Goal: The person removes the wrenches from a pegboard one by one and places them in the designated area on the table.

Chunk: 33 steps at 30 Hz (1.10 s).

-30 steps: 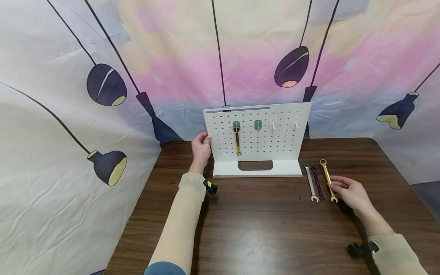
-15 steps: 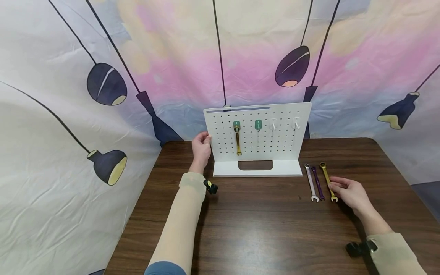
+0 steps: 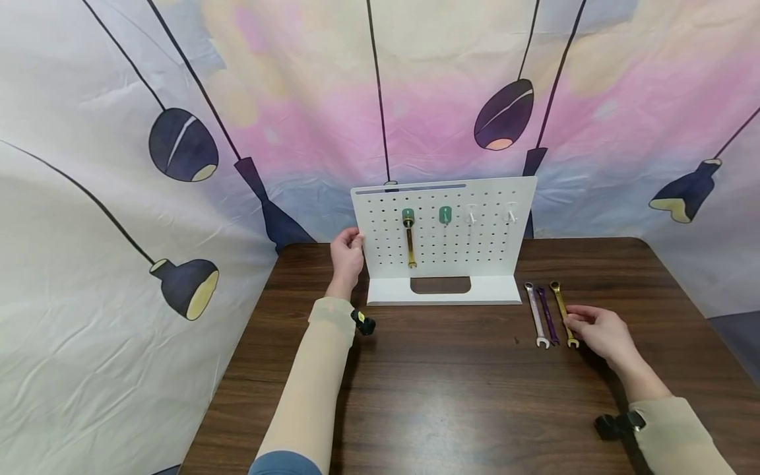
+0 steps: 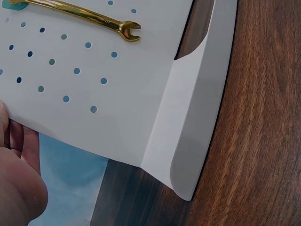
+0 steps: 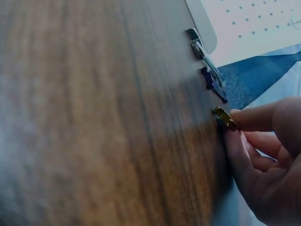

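My left hand holds the left edge of a white pegboard, thumb on the front and fingers behind it in the left wrist view. A gold combination wrench hangs by its ring end from the leftmost hook. On the right, my right hand pinches a second gold combination wrench between thumb and fingers. It lies at or just above the table; I cannot tell which. Left of it lie a purple wrench and a silver wrench, side by side.
Right of the hanging wrench, the board carries a green hook and two clear hooks, all bare. The board's white foot rests on the brown wooden table. Behind it hangs a printed cloth with painted lamps.
My right hand has shifted slightly left with the gold wrench, whose ring end has come down and closer to the purple wrench. The left hand and the board have stayed put.
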Each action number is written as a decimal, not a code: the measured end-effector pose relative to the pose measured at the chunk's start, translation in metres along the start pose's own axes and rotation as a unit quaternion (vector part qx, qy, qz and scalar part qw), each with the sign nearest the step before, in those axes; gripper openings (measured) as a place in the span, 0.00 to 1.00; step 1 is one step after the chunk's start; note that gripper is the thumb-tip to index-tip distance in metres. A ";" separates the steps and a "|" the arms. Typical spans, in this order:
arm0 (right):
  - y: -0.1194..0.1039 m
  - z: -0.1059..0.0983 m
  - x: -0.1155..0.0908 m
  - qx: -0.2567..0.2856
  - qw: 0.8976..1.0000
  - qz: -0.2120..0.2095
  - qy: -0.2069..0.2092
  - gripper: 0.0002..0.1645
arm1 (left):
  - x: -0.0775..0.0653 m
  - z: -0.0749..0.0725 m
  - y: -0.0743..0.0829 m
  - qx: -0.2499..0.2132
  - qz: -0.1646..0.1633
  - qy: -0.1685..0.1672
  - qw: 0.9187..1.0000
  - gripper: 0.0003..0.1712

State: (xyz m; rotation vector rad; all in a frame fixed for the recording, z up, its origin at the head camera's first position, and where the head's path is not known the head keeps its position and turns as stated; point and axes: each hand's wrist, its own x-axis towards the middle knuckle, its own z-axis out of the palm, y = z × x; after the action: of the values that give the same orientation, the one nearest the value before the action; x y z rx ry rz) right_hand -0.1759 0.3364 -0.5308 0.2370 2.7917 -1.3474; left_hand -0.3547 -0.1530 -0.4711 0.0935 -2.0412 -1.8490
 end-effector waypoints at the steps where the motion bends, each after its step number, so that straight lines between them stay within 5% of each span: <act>1: 0.000 0.000 0.000 0.000 1.000 0.001 -0.001 0.26 | 0.000 0.000 0.000 -0.003 0.001 0.000 1.000 0.09; 33: -0.007 -0.001 0.009 0.005 0.999 0.031 -0.005 0.26 | 0.000 0.003 -0.001 -0.015 0.009 0.010 1.000 0.05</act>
State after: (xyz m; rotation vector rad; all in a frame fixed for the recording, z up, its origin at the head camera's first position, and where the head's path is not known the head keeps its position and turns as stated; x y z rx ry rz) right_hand -0.1854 0.3344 -0.5258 0.3139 2.7469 -1.3448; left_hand -0.3563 -0.1505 -0.4724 0.0852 -1.9937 -1.8611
